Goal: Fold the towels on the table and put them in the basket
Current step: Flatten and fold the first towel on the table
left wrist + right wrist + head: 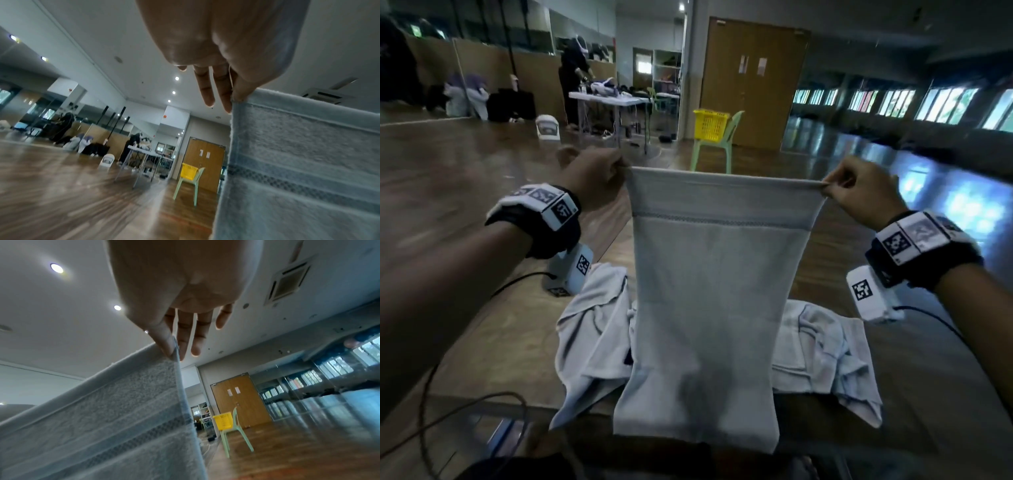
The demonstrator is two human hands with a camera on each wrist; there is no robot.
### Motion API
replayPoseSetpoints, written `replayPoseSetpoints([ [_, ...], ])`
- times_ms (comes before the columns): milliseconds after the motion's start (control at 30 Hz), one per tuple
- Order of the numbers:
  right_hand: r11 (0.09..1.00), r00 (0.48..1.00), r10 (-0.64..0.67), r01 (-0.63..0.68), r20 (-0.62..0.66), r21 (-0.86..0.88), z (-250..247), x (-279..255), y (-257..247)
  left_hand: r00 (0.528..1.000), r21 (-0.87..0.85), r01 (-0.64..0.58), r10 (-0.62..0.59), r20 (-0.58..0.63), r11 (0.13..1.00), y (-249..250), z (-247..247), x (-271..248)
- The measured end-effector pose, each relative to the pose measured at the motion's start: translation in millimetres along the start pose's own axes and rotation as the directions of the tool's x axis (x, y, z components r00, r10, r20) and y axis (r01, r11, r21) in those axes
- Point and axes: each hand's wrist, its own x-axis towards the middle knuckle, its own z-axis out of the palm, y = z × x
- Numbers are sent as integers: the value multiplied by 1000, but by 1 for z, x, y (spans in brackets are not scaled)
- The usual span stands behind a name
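A pale grey towel (709,291) with a woven band near its top hangs stretched in the air above the table. My left hand (599,174) pinches its upper left corner and my right hand (859,195) pinches its upper right corner. In the left wrist view the thumb of my left hand (236,91) presses the towel (304,162) corner, the other fingers straight. The right wrist view shows my right hand (172,345) the same way on the towel (102,418) edge. A yellow basket (711,124) sits on a green chair (717,145) far ahead.
Several more crumpled grey towels (822,349) lie on the wooden table (500,342) under the hanging one. Cables trail from my wrists over the table's near edge. Across the wooden floor stand a white folding table (609,99), a person beside it, and brown double doors (753,82).
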Motion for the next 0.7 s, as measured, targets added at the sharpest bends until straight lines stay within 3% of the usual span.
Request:
replayPoseSetpoints([
  [167, 998, 979, 25, -13, 203, -61, 81, -79, 53, 972, -90, 39, -17, 232, 995, -21, 75, -94],
  [267, 995, 910, 49, -10, 412, -96, 126, -136, 84, 892, -59, 90, -54, 449, 994, -31, 119, -162],
  [333, 985, 851, 94, -5, 517, -171, 148, -173, 96, 804, -44, 174, -117, 582, 984, -30, 142, -204],
  [433, 976, 762, 132, 11, 633, -217, 181, -216, 112, 715, 78, 179, -184, 675, 981, -20, 166, -250],
  [533, 963, 671, 160, 54, 724, -263, 204, -238, 124, 668, 150, 143, -207, 715, 978, -12, 183, -270],
  [700, 923, 759, 166, 106, 630, -371, 222, -242, 124, 707, 197, 180, -266, 655, 964, -16, 203, -273],
])
